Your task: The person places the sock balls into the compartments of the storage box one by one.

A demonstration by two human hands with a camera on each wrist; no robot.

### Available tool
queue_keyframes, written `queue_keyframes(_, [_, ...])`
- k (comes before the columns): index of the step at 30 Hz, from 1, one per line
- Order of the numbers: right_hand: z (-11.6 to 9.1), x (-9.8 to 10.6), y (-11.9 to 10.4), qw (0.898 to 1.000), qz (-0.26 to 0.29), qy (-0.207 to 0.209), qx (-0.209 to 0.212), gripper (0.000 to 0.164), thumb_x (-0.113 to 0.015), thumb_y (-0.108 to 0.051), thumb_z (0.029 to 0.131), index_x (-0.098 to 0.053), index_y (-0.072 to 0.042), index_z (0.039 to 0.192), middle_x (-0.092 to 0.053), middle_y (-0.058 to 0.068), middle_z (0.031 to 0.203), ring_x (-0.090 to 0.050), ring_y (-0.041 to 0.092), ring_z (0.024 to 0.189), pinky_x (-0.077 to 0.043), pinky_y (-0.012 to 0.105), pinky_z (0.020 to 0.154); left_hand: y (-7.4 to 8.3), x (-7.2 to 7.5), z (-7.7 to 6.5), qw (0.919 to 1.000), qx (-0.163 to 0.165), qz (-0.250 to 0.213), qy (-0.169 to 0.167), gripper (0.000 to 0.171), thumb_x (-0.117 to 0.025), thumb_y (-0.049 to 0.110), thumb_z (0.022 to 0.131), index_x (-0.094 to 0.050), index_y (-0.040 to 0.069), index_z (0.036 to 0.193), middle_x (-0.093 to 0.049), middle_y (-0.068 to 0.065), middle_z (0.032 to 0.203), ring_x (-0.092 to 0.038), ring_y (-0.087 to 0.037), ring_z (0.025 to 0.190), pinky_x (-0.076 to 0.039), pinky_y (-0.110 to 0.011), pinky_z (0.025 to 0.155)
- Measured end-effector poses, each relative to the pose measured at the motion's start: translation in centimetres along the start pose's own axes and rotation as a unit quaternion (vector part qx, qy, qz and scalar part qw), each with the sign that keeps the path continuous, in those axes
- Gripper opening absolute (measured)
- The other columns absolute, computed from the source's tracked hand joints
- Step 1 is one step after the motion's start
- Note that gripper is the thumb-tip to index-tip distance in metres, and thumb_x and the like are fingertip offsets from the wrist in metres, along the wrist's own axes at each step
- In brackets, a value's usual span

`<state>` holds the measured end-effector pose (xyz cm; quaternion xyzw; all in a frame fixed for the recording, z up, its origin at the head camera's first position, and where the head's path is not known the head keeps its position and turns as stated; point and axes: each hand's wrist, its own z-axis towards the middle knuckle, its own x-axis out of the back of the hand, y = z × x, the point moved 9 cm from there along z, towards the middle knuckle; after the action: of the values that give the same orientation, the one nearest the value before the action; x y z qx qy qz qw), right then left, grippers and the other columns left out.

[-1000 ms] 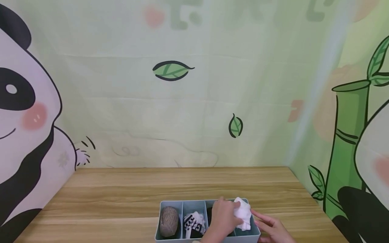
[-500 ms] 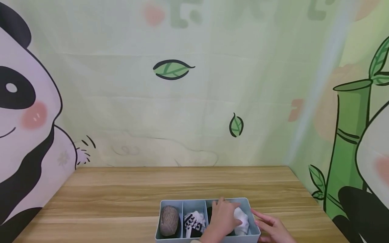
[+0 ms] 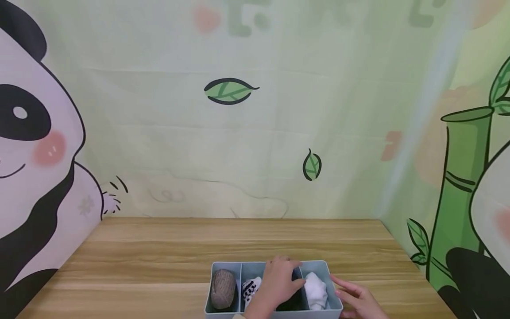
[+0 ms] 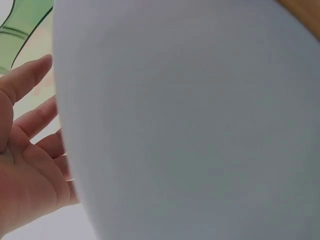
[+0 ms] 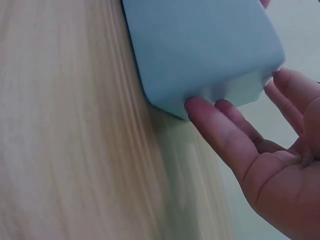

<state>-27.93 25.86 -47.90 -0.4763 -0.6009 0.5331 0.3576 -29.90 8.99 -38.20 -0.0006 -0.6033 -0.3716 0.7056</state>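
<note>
A light blue divided box (image 3: 320, 266) stands near the table's front edge in the head view. My left hand (image 3: 276, 279) is over its middle, fingers loosely spread, with nothing visible in its grasp. A white cloth bundle (image 3: 316, 290) lies in the rightmost compartment, beside that hand. Below the hand, a dark item (image 3: 294, 301) shows partly in its compartment. The hand covers part of a black-and-white cloth bundle (image 3: 250, 290), and a grey-brown rolled bundle (image 3: 223, 289) fills the leftmost compartment. My right hand (image 3: 360, 301) touches the box's right end with extended fingertips (image 5: 197, 107).
The wood-grain table (image 3: 151, 261) extends left, right and behind the box. A printed cloth backdrop (image 3: 159, 133) with pandas and bamboo rises at the table's back and sides. A pale, blurred surface (image 4: 190, 120) fills most of the left wrist view.
The white bundle has come down into the rightmost compartment and my left hand has let go of it, then moved left over the middle compartments. The right hand keeps its place.
</note>
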Motion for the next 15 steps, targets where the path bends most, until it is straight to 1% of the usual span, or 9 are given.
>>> queue_keyframes(1, [0.0,0.0,-0.1,1.0,-0.001,0.0,0.002,0.049,-0.056,-0.02,0.089,-0.038,-0.002,0.13,-0.036,0.023,0.134,-0.053,0.024,0.099,-0.045,0.048,0.076,-0.2,0.4,-0.1,1.0,-0.001,-0.002,0.003,0.03,-0.07,0.027,0.076,-0.068,0.012,0.102,-0.063,-0.004,0.099,-0.054,-0.023,0.093,-0.039,-0.043,0.074])
queue_keyframes(3, [0.0,0.1,-0.3,1.0,-0.016,0.006,0.005,0.05,-0.055,-0.019,0.089,-0.035,0.001,0.13,-0.041,0.024,0.13,-0.053,0.024,0.099,-0.045,0.048,0.076,-0.5,1.1,-0.3,0.9999,0.0,-0.007,0.011,0.029,-0.07,0.026,0.077,-0.068,0.011,0.102,-0.063,-0.004,0.099,-0.055,-0.023,0.093,-0.04,-0.043,0.075])
queue_keyframes(5, [0.0,0.2,-0.9,0.997,-0.065,0.025,0.026,0.05,-0.055,-0.017,0.089,-0.035,0.006,0.129,-0.046,0.026,0.124,-0.054,0.026,0.099,-0.046,0.046,0.075,-0.8,1.8,-0.5,0.9997,-0.004,-0.006,0.022,0.027,-0.069,0.025,0.078,-0.068,0.011,0.102,-0.064,-0.003,0.099,-0.056,-0.023,0.092,-0.041,-0.043,0.074])
queue_keyframes(6, [0.0,0.3,-1.3,0.993,-0.102,0.045,0.038,0.05,-0.056,-0.017,0.089,-0.037,0.008,0.128,-0.049,0.025,0.121,-0.054,0.027,0.099,-0.046,0.045,0.076,-0.9,2.1,-0.6,0.9996,-0.005,-0.003,0.026,0.027,-0.069,0.025,0.078,-0.068,0.012,0.101,-0.063,-0.003,0.099,-0.056,-0.023,0.092,-0.041,-0.043,0.075])
queue_keyframes(7, [0.0,0.4,-1.7,0.986,-0.143,0.066,0.053,0.049,-0.057,-0.016,0.088,-0.04,0.01,0.126,-0.051,0.025,0.119,-0.053,0.028,0.099,-0.046,0.044,0.076,-1.1,2.4,-0.8,0.9996,-0.007,0.002,0.029,0.027,-0.069,0.026,0.078,-0.068,0.013,0.102,-0.063,-0.002,0.099,-0.056,-0.023,0.092,-0.042,-0.043,0.074])
queue_keyframes(9, [-0.2,0.4,-2.7,0.962,-0.234,0.116,0.079,0.045,-0.059,-0.016,0.086,-0.048,0.009,0.122,-0.054,0.022,0.115,-0.051,0.031,0.102,-0.045,0.045,0.078,-1.4,2.7,-1.1,0.9994,-0.006,0.005,0.033,0.027,-0.068,0.026,0.078,-0.068,0.014,0.102,-0.063,-0.002,0.101,-0.056,-0.024,0.093,-0.042,-0.044,0.075])
queue_keyframes(11, [-0.5,0.0,-3.8,0.93,-0.316,0.155,0.11,0.041,-0.062,-0.016,0.084,-0.054,0.006,0.117,-0.056,0.02,0.113,-0.049,0.034,0.104,-0.042,0.047,0.081,-1.8,3.1,-1.5,0.9992,-0.005,0.016,0.036,0.029,-0.069,0.028,0.078,-0.068,0.014,0.103,-0.063,-0.003,0.103,-0.056,-0.025,0.095,-0.042,-0.045,0.075])
queue_keyframes(12, [-0.6,-0.4,-4.3,0.913,-0.35,0.168,0.122,0.04,-0.064,-0.017,0.082,-0.057,0.003,0.116,-0.057,0.018,0.112,-0.049,0.034,0.104,-0.041,0.048,0.082,-2.0,3.3,-1.7,0.999,-0.004,0.021,0.038,0.03,-0.069,0.028,0.078,-0.068,0.014,0.104,-0.062,-0.005,0.103,-0.056,-0.026,0.096,-0.042,-0.046,0.075])
queue_keyframes(15, [-0.6,-2.0,-5.6,0.878,-0.418,0.177,0.151,0.039,-0.065,-0.021,0.081,-0.059,-0.001,0.115,-0.057,0.015,0.109,-0.049,0.034,0.103,-0.038,0.052,0.084,-2.7,3.9,-2.5,0.9985,-0.003,0.037,0.04,0.034,-0.068,0.031,0.078,-0.065,0.013,0.107,-0.061,-0.008,0.107,-0.055,-0.028,0.099,-0.041,-0.049,0.075])
